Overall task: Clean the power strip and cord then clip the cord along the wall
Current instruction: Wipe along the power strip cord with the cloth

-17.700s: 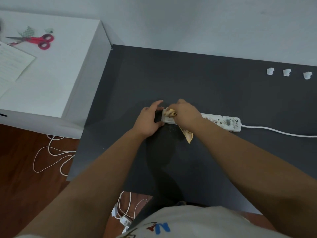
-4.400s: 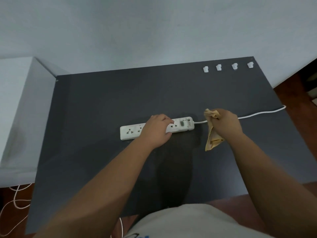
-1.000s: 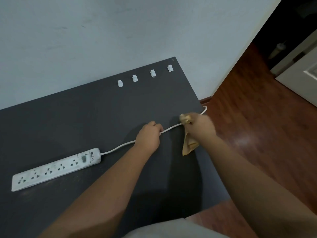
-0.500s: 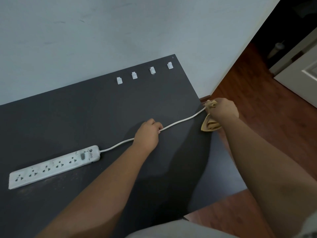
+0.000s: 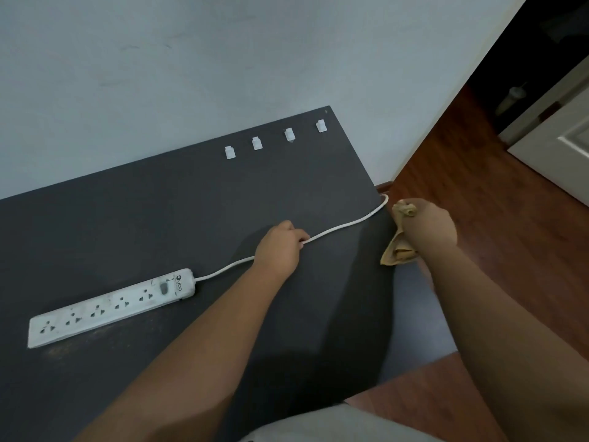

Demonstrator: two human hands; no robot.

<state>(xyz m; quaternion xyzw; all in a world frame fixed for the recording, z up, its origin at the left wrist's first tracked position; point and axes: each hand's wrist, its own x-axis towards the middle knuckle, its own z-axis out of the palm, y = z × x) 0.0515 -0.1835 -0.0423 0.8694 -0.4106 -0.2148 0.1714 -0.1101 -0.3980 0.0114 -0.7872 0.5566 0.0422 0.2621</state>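
A dark grey table (image 5: 159, 218) stands against a pale wall (image 5: 191, 65), its right edge ending above a reddish wood floor (image 5: 497, 199). At the far right a dark doorway (image 5: 554, 43) opens, with a white door (image 5: 570, 148) beside it. Near the table's back edge, close to the wall, 4 small white clips (image 5: 274, 139) sit in a row, apart from one another. The white strip (image 5: 111, 306) lies flat on the table's left part, sockets up, its casing smudged with grey marks. From its right end the white cord (image 5: 347, 225) runs up and to the right across the table and curls over the right edge. The left hand (image 5: 280, 247) rests knuckles-up on the table about midway along the cord, its fingers closed around it, with the forearm stretched out from the lower left. The right hand (image 5: 428, 226) hangs just past the table's right edge, near where the cord drops over, fist closed on a crumpled tan cloth (image 5: 396, 250) that dangles below the knuckles. The cloth is not touching the cord.
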